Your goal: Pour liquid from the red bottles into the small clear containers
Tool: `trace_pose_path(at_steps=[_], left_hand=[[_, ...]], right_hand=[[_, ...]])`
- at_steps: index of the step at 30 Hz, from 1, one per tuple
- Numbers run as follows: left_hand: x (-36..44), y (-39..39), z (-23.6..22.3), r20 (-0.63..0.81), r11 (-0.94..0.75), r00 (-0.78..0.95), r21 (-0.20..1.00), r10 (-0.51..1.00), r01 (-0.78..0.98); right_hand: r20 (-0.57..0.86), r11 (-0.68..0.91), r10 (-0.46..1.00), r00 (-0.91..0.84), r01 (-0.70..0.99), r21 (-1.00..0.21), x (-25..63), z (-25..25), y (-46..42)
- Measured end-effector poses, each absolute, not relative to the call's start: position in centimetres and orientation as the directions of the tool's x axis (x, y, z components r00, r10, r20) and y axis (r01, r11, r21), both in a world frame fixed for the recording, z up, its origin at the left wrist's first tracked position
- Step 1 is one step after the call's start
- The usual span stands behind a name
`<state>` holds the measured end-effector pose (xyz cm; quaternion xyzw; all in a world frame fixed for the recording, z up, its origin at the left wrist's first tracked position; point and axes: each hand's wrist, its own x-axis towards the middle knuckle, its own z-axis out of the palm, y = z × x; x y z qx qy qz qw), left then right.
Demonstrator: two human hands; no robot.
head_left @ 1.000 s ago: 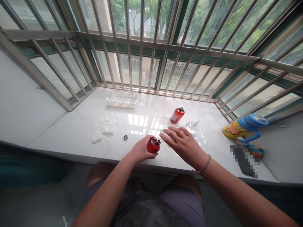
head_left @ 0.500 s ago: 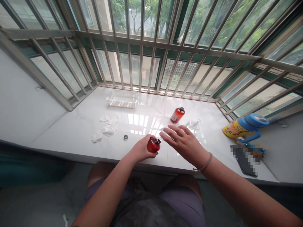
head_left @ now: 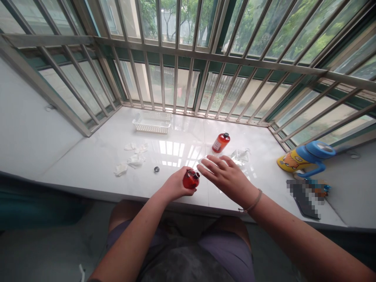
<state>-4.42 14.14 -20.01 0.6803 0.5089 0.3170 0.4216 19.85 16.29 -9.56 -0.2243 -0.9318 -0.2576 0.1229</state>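
Note:
My left hand [head_left: 178, 184] is wrapped round a red bottle [head_left: 190, 181]. Its open dark neck tilts toward the right, and no cap is on it. Just right of the bottle, my right hand [head_left: 225, 176] hovers palm down with its fingers stretched out, and I see nothing gripped; the palm side is hidden. A small black cap [head_left: 156, 169] lies on the white counter [head_left: 96, 164] left of my left hand. Beyond my right hand a second red bottle [head_left: 221, 143], with a black cap and a pale label, stands on the counter.
A white perforated basket [head_left: 152, 123] sits near the window bars [head_left: 176, 84]. Crumpled white tissues [head_left: 135, 159] lie at the left. A clear plastic item [head_left: 241, 155] is beyond my right hand. A blue and yellow drink bottle [head_left: 304, 156] and a dark phone-like object [head_left: 305, 203] are at the right.
My right hand has shifted very slightly left toward the held bottle. My left hand and its bottle look nearly unchanged.

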Motion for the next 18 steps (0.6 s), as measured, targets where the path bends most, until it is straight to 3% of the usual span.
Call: trace_pose_path(at_steps=[18], left_hand=[[-4.51,14.17,-20.24,0.010,-0.132,0.273,0.892,0.962,0.432]], right_hand=[[0.327,0.766,0.334,-0.884,0.457,0.453,19.83,-9.67,16.50]])
